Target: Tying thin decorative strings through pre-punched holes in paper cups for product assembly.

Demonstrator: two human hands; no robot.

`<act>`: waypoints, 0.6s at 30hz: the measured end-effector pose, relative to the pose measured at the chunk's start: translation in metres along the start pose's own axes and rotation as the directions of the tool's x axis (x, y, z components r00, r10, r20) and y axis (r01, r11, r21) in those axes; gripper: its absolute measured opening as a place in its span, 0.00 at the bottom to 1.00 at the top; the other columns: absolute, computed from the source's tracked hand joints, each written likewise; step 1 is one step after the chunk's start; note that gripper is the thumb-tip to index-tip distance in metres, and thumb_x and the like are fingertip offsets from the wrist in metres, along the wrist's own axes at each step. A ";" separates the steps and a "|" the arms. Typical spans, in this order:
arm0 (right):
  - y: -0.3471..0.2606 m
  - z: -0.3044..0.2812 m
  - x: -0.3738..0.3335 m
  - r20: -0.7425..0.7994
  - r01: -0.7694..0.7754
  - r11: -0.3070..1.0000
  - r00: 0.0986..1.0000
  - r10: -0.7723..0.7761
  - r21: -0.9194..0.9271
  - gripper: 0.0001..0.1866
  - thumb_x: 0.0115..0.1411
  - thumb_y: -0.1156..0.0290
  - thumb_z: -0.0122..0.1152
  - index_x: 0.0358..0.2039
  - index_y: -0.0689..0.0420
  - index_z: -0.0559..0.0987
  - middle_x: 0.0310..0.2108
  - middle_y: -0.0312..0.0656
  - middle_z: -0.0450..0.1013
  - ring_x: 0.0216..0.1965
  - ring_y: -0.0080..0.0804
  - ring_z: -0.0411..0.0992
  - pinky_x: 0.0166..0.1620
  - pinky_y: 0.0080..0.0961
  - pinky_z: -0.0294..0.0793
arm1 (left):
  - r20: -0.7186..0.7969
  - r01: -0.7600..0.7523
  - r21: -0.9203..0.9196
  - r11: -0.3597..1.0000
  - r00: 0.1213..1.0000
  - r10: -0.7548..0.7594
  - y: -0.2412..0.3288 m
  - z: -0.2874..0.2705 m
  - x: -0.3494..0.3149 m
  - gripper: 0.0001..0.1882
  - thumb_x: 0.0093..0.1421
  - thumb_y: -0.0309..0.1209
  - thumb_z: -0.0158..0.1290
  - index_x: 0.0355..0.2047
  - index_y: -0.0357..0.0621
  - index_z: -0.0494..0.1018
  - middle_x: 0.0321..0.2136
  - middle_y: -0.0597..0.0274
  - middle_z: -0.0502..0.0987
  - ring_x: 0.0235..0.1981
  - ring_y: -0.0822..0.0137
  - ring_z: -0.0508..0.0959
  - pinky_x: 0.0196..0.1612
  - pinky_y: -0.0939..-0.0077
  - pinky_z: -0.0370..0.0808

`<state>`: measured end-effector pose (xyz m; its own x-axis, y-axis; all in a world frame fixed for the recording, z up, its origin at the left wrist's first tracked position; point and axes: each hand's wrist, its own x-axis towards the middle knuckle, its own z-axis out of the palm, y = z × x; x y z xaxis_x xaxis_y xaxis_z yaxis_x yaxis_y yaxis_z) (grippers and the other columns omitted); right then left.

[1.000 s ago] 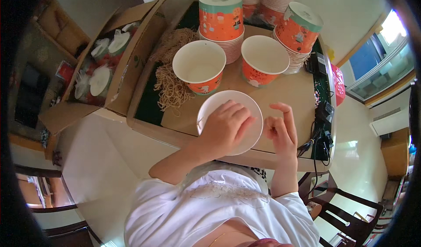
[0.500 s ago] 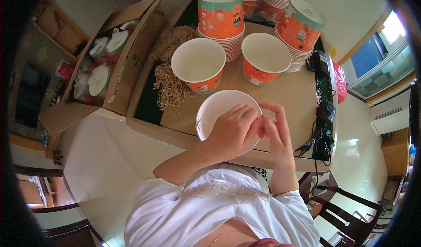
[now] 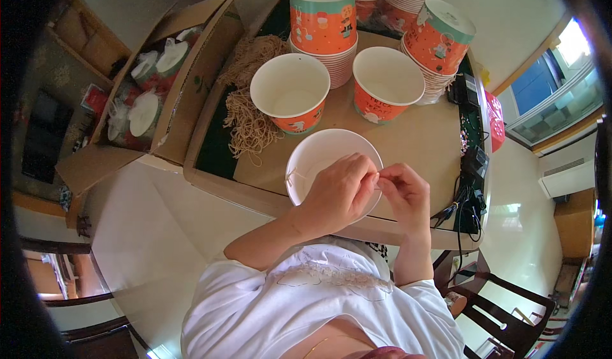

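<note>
In front of me on the table stands a white-walled paper bucket [image 3: 319,148], seen into from above. A thin beige string [image 3: 291,175] is fastened at its left rim. My left hand [image 3: 341,183] reaches over the bucket's mouth, its thumb and forefinger pinched at the right rim. There my right hand [image 3: 408,190] meets it, fingertips also pinched together. Between the fingertips runs what appears to be string, mostly hidden by the fingers. Just beyond stand two open orange printed buckets, a left one [image 3: 290,86] and a right one [image 3: 389,76].
Bundles of beige string [image 3: 252,126] lie at the left of the table. Upside-down bucket stacks [image 3: 323,21] rise behind, with another stack [image 3: 440,37] at right. An open carton [image 3: 185,97] of wrapped buckets sits left. Black cables and adapters [image 3: 468,196] line the right edge.
My right hand's raised fingers have folded down into a pinch beside the left fingertips. My left hand has shifted only slightly, and the bucket stays put.
</note>
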<state>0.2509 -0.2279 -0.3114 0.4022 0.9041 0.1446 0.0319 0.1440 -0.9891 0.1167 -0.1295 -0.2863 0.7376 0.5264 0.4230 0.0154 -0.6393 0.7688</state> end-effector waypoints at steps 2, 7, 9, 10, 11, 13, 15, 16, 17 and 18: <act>0.002 -0.003 -0.001 -0.015 0.028 0.999 1.000 -0.027 0.036 0.03 0.57 0.84 0.58 0.32 0.65 0.76 0.29 0.34 0.73 0.31 0.15 0.70 0.35 0.13 0.69 | -0.005 -0.005 -0.009 1.000 1.000 0.005 0.000 0.000 0.000 0.04 0.59 0.23 0.49 0.29 0.39 0.65 0.24 0.53 0.70 0.27 0.53 0.73 0.30 0.63 0.68; 0.004 -0.005 0.000 -0.009 0.053 0.995 0.999 -0.052 0.089 0.03 0.56 0.84 0.60 0.32 0.65 0.77 0.30 0.35 0.74 0.33 0.18 0.72 0.37 0.14 0.71 | 0.005 -0.072 0.040 0.997 0.997 0.072 -0.004 0.002 0.002 0.06 0.59 0.24 0.49 0.27 0.38 0.65 0.23 0.52 0.69 0.26 0.51 0.72 0.30 0.61 0.67; 0.004 -0.007 0.000 -0.011 0.064 0.992 0.998 -0.064 0.111 0.03 0.56 0.84 0.60 0.32 0.66 0.77 0.30 0.36 0.74 0.33 0.19 0.73 0.37 0.14 0.71 | 0.022 -0.067 0.056 0.996 0.998 0.066 -0.002 0.002 0.004 0.05 0.58 0.24 0.50 0.27 0.38 0.65 0.24 0.52 0.70 0.27 0.52 0.72 0.30 0.60 0.69; 0.005 -0.008 0.000 -0.005 0.067 0.990 0.998 -0.067 0.126 0.03 0.56 0.84 0.60 0.32 0.66 0.77 0.30 0.36 0.75 0.34 0.19 0.73 0.38 0.15 0.71 | 0.036 -0.062 0.075 0.995 0.998 0.059 -0.001 0.002 0.004 0.05 0.57 0.25 0.50 0.27 0.38 0.66 0.25 0.53 0.71 0.28 0.52 0.73 0.31 0.60 0.70; 0.005 -0.009 0.000 0.003 0.070 0.988 0.997 -0.072 0.141 0.03 0.56 0.84 0.60 0.32 0.66 0.77 0.30 0.37 0.75 0.35 0.20 0.74 0.38 0.15 0.72 | 0.037 -0.061 0.075 0.995 0.998 0.059 -0.001 0.002 0.004 0.05 0.57 0.25 0.50 0.27 0.38 0.66 0.25 0.53 0.71 0.28 0.52 0.73 0.31 0.60 0.70; 0.005 -0.009 0.000 -0.001 0.069 0.987 0.998 -0.070 0.143 0.03 0.56 0.84 0.60 0.32 0.66 0.77 0.30 0.37 0.75 0.34 0.20 0.73 0.38 0.15 0.71 | 0.016 -0.041 0.027 0.999 0.999 0.040 0.000 0.004 0.004 0.06 0.61 0.25 0.48 0.28 0.38 0.64 0.23 0.53 0.69 0.27 0.50 0.72 0.30 0.60 0.67; 0.004 -0.009 0.000 -0.005 0.068 0.987 0.998 -0.069 0.145 0.03 0.56 0.84 0.60 0.32 0.66 0.77 0.30 0.37 0.75 0.34 0.20 0.73 0.38 0.15 0.71 | 0.033 -0.013 -0.011 1.000 0.999 0.014 0.001 0.005 0.003 0.05 0.62 0.25 0.47 0.29 0.39 0.64 0.24 0.52 0.69 0.27 0.50 0.72 0.30 0.60 0.67; 0.003 -0.009 0.000 -0.007 0.074 0.986 0.997 -0.073 0.151 0.03 0.56 0.84 0.60 0.32 0.66 0.77 0.30 0.37 0.75 0.34 0.19 0.73 0.38 0.15 0.71 | 0.050 0.015 -0.049 0.999 0.999 -0.012 0.002 0.005 0.002 0.04 0.62 0.25 0.46 0.30 0.39 0.63 0.25 0.52 0.69 0.28 0.49 0.72 0.31 0.61 0.67; 0.002 -0.009 0.000 -0.010 0.079 0.985 0.997 -0.079 0.156 0.03 0.56 0.84 0.60 0.32 0.66 0.77 0.30 0.37 0.75 0.34 0.19 0.73 0.38 0.14 0.71 | 0.050 0.014 -0.049 0.999 0.999 -0.012 0.002 0.005 0.002 0.04 0.62 0.25 0.46 0.30 0.39 0.63 0.25 0.52 0.69 0.28 0.49 0.72 0.31 0.61 0.67; 0.002 -0.009 0.000 -0.010 0.080 0.984 0.997 -0.080 0.156 0.03 0.56 0.84 0.60 0.32 0.66 0.77 0.30 0.37 0.75 0.34 0.19 0.73 0.38 0.14 0.71 | 0.054 0.019 -0.057 0.998 0.998 -0.016 0.002 0.006 0.002 0.04 0.63 0.26 0.45 0.31 0.40 0.63 0.25 0.51 0.69 0.28 0.49 0.72 0.31 0.61 0.68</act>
<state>0.2594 -0.2312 -0.3135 0.4079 0.8855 0.2224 -0.0794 0.2771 -0.9576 0.1217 -0.1331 -0.2869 0.7727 0.5054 0.3840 -0.0093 -0.5960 0.8030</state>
